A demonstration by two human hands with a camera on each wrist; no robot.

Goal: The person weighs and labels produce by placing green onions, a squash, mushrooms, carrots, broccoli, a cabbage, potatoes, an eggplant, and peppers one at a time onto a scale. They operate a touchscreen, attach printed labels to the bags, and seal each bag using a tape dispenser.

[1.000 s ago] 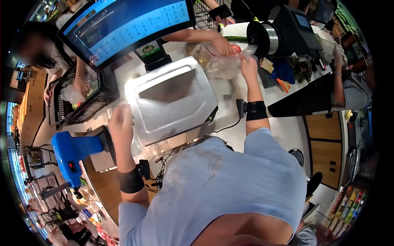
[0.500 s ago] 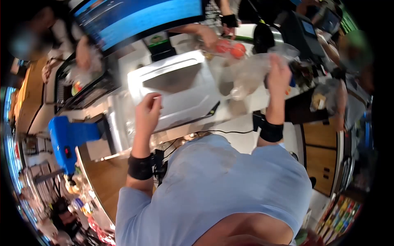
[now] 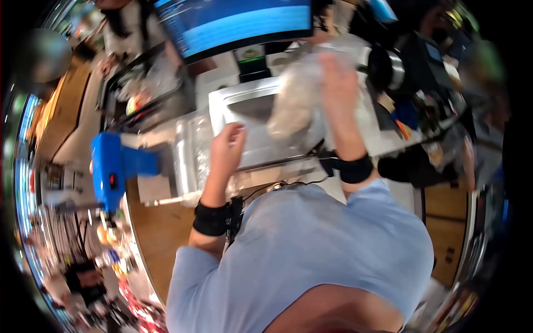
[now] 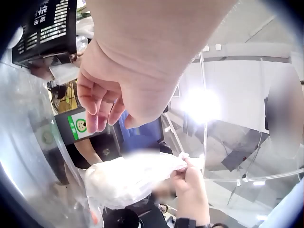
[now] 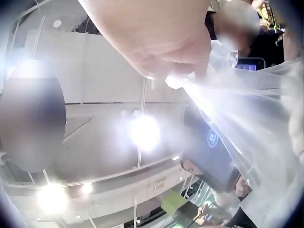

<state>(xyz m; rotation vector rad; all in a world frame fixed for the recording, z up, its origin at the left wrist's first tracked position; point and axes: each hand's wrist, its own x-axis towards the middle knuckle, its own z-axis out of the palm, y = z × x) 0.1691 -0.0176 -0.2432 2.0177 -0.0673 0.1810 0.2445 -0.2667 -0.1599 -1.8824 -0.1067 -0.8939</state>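
Observation:
My right hand (image 3: 340, 86) grips the gathered top of a clear plastic bag (image 3: 291, 102) with pale contents, blurred by motion. The bag overlaps the right part of a metal weighing scale (image 3: 219, 106). In the left wrist view, the bag (image 4: 123, 183) hangs sideways from the pinching fingers of the right hand (image 4: 191, 185). Stretched plastic of the bag (image 5: 261, 137) fans out below the right hand (image 5: 175, 47) in the right wrist view. My left hand (image 3: 226, 149) hovers at the scale's near left corner, fingers loosely curled and holding nothing.
A monitor (image 3: 239, 28) stands behind the scale. Left of it is a black basket (image 3: 152, 105) with bagged goods. A blue device (image 3: 108, 169) sits at the near left beside clear plastic wrap (image 3: 194, 144). A black reel (image 3: 383, 66) stands at the right. Other people surround the counter.
My right hand has lifted the bag from the counter's back right, swung it right, then brought it left over the scale. My left hand has moved from beside the scale to its near corner.

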